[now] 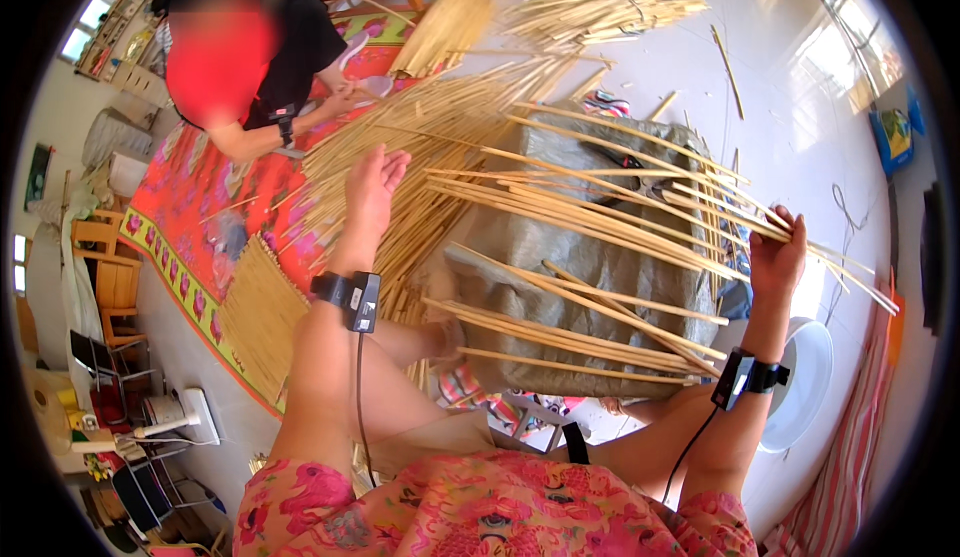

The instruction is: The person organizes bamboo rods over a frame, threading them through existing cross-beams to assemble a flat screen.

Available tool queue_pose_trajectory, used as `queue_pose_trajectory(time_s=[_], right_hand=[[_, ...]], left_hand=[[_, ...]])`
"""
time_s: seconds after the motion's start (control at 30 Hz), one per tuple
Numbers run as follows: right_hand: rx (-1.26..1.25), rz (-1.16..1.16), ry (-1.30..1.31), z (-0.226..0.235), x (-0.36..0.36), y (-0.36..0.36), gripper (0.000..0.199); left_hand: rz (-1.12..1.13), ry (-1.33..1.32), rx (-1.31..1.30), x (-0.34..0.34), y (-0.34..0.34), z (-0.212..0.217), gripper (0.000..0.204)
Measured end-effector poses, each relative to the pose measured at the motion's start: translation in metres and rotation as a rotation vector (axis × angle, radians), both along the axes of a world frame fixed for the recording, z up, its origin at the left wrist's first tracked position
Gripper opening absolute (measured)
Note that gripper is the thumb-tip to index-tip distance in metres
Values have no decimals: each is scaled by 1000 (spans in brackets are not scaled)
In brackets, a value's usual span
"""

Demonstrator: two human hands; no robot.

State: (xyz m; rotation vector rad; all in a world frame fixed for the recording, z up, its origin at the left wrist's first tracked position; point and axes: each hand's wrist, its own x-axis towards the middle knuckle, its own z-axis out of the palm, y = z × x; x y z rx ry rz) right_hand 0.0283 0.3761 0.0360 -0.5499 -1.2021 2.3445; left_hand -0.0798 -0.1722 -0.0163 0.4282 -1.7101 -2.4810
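Grey sheeting (pixel 525 240) separates outstretched left hand (pixel 373 192) from right hand (pixel 778 252) gripping sticks (pixel 735 213).

No legible text or numbers, small pale label on left wrist unit (pixel 362 303), characters too small to read, pale marking on right wrist unit (pixel 733 379), likewise illegible, blue-yellow bag (pixel 890 139), markings indistinct.

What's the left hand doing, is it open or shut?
Open. The left hand is stretched out and holds no sticks, while the right hand is curled around some sticks.
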Motion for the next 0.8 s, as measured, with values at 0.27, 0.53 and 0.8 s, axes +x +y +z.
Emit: queue_pose_trajectory(time_s=[0.27, 0.53, 0.8], right_hand=[[-10, 24, 15, 6, 0, -4, 37], [11, 26, -8, 5, 4, -1, 36], [-24, 36, 16, 10, 5, -3, 36]], left_hand=[[-433, -109, -379, 31, 68, 6, 21], [-719, 416, -1285, 52, 112, -13, 25], [-872, 370, -1369, 59, 128, -19, 31]])
